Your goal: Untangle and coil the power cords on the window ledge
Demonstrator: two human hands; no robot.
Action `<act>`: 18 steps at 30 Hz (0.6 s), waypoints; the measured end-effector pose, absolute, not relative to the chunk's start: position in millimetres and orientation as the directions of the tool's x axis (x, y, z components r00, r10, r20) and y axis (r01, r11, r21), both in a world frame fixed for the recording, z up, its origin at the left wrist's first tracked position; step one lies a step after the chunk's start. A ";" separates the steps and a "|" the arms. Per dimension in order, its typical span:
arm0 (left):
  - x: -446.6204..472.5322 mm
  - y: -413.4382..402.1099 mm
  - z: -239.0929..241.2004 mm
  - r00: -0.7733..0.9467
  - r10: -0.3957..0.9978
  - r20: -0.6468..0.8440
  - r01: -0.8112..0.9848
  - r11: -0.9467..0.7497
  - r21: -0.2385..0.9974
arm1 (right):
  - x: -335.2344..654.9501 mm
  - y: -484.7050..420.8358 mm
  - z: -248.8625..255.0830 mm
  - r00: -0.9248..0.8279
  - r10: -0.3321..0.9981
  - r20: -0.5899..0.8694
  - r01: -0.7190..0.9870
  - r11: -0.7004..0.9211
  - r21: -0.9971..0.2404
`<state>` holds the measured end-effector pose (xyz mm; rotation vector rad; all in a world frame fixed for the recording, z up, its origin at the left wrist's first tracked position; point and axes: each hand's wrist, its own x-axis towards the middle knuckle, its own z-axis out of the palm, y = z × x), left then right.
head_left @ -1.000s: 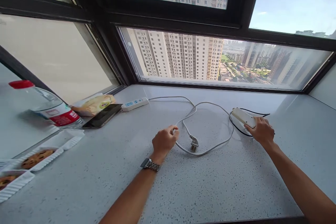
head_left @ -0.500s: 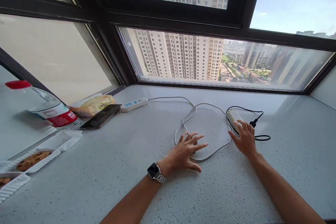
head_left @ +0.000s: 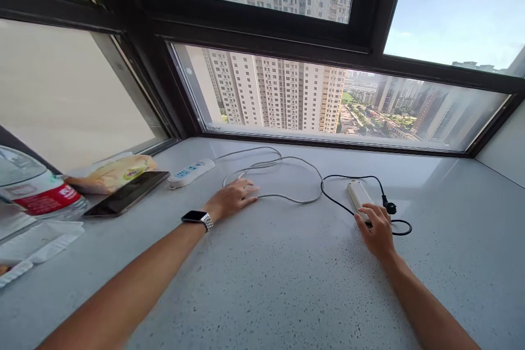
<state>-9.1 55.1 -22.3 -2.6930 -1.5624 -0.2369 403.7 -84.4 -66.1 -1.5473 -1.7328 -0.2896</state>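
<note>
My left hand (head_left: 233,197), with a watch at the wrist, rests palm down on a loop of white cable (head_left: 301,201), its fingers stretched out. What lies under its palm is hidden. Further right, my right hand (head_left: 376,225) is around the near end of a white box-shaped adapter (head_left: 359,194), thumb on its left side and fingers bent over the top. A black cable (head_left: 338,203) runs by the adapter and touches the white loop. Its black plug (head_left: 389,206) lies just right of my right fingers.
A white power strip (head_left: 191,173) lies left of the cable. Beyond it are a dark phone (head_left: 128,192), a wrapped bread packet (head_left: 118,174), a large bottle (head_left: 45,197) and a plastic tray (head_left: 45,240). The window frame (head_left: 328,145) borders the counter's back.
My left hand has moved left and away from me, and the white cable loop has shifted with it. My right hand stays at the adapter, its fingers now more bent around it.
</note>
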 end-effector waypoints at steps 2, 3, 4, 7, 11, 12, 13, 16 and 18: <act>-23.0 76.1 -21.5 0.318 0.935 0.155 0.946 -0.324 0.010 | 402.7 -83.5 -67.1 0.036 0.761 0.648 0.939 0.197 -0.284; -25.9 82.9 -22.0 0.244 0.955 0.170 0.969 -0.245 -0.016 | 402.9 -83.7 -66.9 0.035 0.774 0.632 0.949 0.172 -0.263; -26.6 87.4 -22.8 0.188 0.965 0.183 0.982 -0.184 -0.039 | 403.9 -84.2 -66.4 0.036 0.789 0.613 0.959 0.146 -0.244; -21.8 90.8 -24.1 0.136 0.966 0.218 0.989 -0.118 -0.090 | 410.3 -86.1 -63.0 0.045 0.840 0.540 0.975 0.080 -0.206; -20.4 84.9 -20.7 0.186 0.953 0.238 0.976 -0.151 -0.158 | 419.9 -85.1 -59.4 0.018 0.881 0.473 0.985 0.065 -0.159; -22.0 82.9 -19.9 0.194 0.951 0.240 0.973 -0.155 -0.170 | 421.5 -84.4 -58.9 0.010 0.886 0.465 0.987 0.065 -0.145; -24.1 80.9 -19.5 0.200 0.950 0.240 0.971 -0.160 -0.178 | 422.9 -83.5 -58.5 0.007 0.890 0.456 0.989 0.060 -0.133; -30.8 75.5 -20.4 0.208 0.947 0.245 0.967 -0.160 -0.199 | 428.7 -80.7 -57.1 0.068 0.898 0.434 0.991 -0.011 -0.133; -34.3 72.9 -21.5 0.197 0.948 0.248 0.967 -0.146 -0.210 | 436.2 -78.9 -56.3 0.157 0.888 0.432 0.980 -0.086 -0.178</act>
